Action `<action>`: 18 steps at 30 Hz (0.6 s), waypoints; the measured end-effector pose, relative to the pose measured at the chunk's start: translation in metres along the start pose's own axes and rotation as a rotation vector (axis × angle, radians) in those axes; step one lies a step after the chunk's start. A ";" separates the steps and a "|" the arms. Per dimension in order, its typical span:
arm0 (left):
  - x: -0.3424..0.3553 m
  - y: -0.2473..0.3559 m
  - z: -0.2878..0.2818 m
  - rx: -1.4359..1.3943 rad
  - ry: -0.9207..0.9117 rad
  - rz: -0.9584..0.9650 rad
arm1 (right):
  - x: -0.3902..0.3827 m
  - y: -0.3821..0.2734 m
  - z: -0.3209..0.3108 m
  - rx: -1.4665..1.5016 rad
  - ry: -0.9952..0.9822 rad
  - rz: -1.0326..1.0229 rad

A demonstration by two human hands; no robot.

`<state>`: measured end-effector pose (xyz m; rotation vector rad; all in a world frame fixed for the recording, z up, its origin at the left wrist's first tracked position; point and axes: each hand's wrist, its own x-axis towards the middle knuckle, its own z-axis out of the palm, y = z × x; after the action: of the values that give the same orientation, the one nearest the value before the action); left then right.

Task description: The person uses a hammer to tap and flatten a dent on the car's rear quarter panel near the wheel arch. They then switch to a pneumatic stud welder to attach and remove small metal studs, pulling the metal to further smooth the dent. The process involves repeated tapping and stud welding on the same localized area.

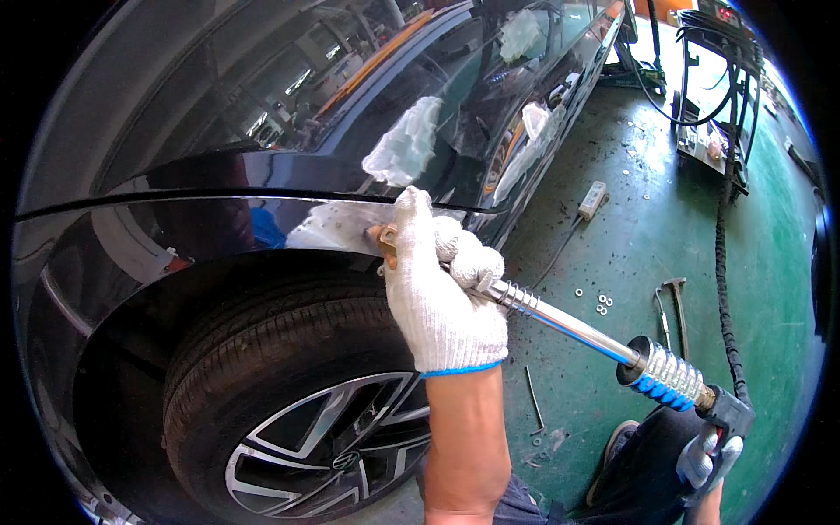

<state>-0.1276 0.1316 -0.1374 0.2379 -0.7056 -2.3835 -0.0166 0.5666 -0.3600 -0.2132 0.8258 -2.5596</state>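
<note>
Overhanging floorspace (630,254), puller (577,329) near arch edge (229,253)

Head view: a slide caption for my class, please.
Gloved left hand and right hand hold a long metal tool beside a scuffed car.

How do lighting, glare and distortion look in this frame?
Head view: reflections streak the glossy dark car body; the wheel well sinks into deep shadow; highlights line the metal tool shaft; the green floor grows glary toward upper right; fisheye bends shapes near the black rim; the gloved left hand looks sharp.
</note>
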 end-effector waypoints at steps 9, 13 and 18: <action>-0.027 -0.040 0.002 0.020 -0.108 0.034 | -0.008 -0.008 0.009 -0.026 0.034 -0.039; -0.097 -0.106 -0.019 0.086 -0.243 -0.209 | -0.002 0.006 0.013 0.031 0.176 -0.060; -0.104 -0.104 -0.009 -0.176 -0.257 -0.403 | -0.002 -0.001 0.015 -0.126 0.170 -0.046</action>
<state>-0.0976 0.2606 -0.2017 -0.0047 -0.6000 -2.8797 -0.0108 0.5608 -0.3471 -0.0542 1.0584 -2.5973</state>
